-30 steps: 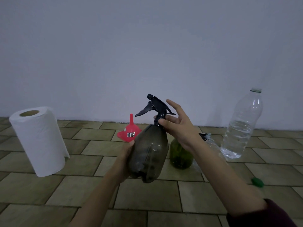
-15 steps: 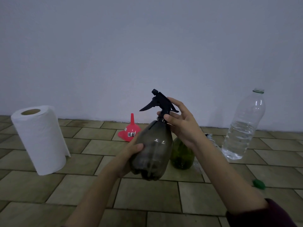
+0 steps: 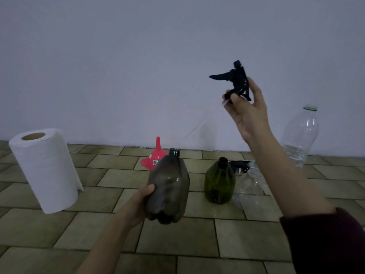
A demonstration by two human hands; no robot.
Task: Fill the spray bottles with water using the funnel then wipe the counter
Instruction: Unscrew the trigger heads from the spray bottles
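The left hand (image 3: 138, 206) is gripping a smoky grey plastic spray bottle (image 3: 168, 188), ribbed and lobed at the base, with fingers curled around its lower side, above the tiled table (image 3: 246, 240). Its threaded neck is standing open. Behind, a green bottle (image 3: 219, 180) is standing capless. A red funnel (image 3: 154, 158) is lying mouth-down, carrying a small barcode sticker, unreadable. The right hand (image 3: 248, 113) is pinching the black trigger head (image 3: 236, 80) aloft, its clear tube hanging.

Left hand (image 3: 138, 206) grips grey bottle (image 3: 168, 189) — right hand (image 3: 246, 113) holds sprayer (image 3: 236, 80).
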